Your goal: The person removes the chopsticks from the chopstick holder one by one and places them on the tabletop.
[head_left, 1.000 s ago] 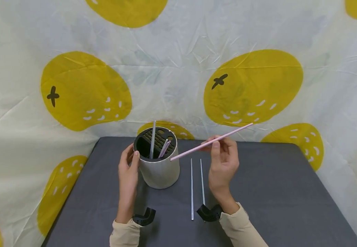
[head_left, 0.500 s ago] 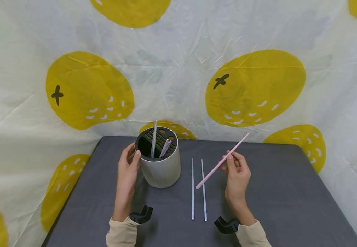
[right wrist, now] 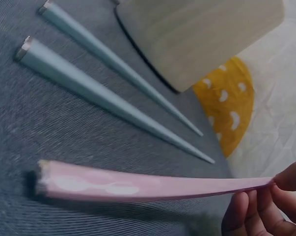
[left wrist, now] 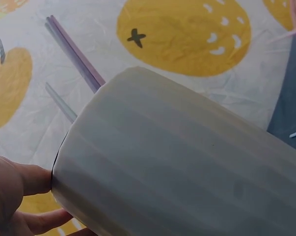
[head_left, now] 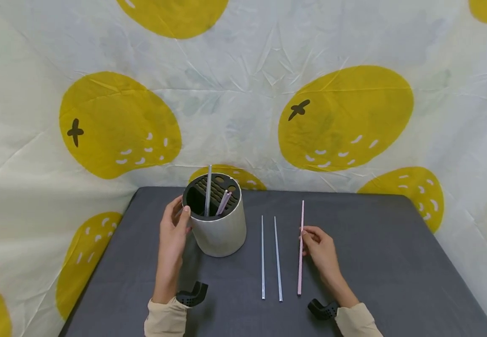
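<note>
My right hand (head_left: 320, 248) pinches a pink chopstick (right wrist: 138, 187) near its thinner part, with thumb and fingers. The chopstick points away from me, close over the dark cloth. To its left lie two pale blue chopsticks (head_left: 262, 257), side by side and roughly parallel to it. My left hand (head_left: 175, 234) holds the rim of a whitish round utensil holder (head_left: 222, 236), thumb at the top edge and fingers around the left side. Several chopsticks (left wrist: 79, 56), pale blue and pinkish, stand tilted in the holder's dark slotted top (head_left: 214, 185).
A dark grey cloth (head_left: 378, 262) covers the table. Behind and beside it hangs a white sheet (head_left: 235, 56) printed with large yellow fruits. A black wrist camera (head_left: 322, 310) sits below my right hand, another one (head_left: 193, 294) below my left.
My right hand has moved down and rightward, away from the holder. The pink chopstick has turned from slanting to upright in view, lined up beside the blue pair. My left hand stays on the holder.
</note>
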{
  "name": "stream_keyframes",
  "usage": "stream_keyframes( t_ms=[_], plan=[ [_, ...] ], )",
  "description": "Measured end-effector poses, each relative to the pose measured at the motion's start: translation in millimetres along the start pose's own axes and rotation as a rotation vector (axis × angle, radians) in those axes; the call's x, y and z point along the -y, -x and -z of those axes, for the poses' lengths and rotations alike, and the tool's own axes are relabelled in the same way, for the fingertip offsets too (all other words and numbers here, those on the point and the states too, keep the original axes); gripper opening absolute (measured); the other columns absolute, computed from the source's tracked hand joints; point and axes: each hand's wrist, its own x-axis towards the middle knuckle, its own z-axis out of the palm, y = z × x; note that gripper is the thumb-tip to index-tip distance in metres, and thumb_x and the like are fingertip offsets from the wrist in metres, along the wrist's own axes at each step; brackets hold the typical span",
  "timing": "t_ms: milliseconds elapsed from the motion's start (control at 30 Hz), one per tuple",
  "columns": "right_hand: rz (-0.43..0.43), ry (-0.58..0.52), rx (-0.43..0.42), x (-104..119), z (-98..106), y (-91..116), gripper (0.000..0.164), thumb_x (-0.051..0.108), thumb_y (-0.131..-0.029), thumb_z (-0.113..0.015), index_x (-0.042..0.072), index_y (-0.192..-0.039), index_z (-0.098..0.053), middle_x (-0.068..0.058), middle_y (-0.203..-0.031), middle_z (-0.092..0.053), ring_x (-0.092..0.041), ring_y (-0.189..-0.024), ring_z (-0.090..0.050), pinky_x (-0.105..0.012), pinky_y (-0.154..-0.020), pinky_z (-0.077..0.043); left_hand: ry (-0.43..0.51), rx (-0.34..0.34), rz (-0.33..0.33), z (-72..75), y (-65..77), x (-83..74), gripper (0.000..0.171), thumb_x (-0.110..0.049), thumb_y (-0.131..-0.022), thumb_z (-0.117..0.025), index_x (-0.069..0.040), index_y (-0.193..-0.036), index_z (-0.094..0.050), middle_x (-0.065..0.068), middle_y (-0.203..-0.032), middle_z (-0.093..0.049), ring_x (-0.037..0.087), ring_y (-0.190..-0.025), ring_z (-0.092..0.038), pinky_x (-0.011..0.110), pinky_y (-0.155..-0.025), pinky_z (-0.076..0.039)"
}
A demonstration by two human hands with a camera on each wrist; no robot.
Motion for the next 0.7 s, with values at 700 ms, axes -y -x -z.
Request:
stream_keyframes(
  t_ms=[700],
  plan=[
    [0.026, 0.448, 0.097, -13, -18, -10, 0.021, 0.01, -0.096, -0.067, -0.001, -0.113, -0.072, -0.006, -0.072, -0.07, -0.009, -0.051, -0.056, -0.027, -0.054, -0.045, -0.012, -0.03, -0.012, -3.4, -4.9, 3.4, 0.052, -0.032, -0.11, -0.054, -0.017, -0.158, -0.041, 0.01, -0.162, -0.043, 0.032, -0.15, -0.043, 0.065, -0.112, -0.043]
  ],
)
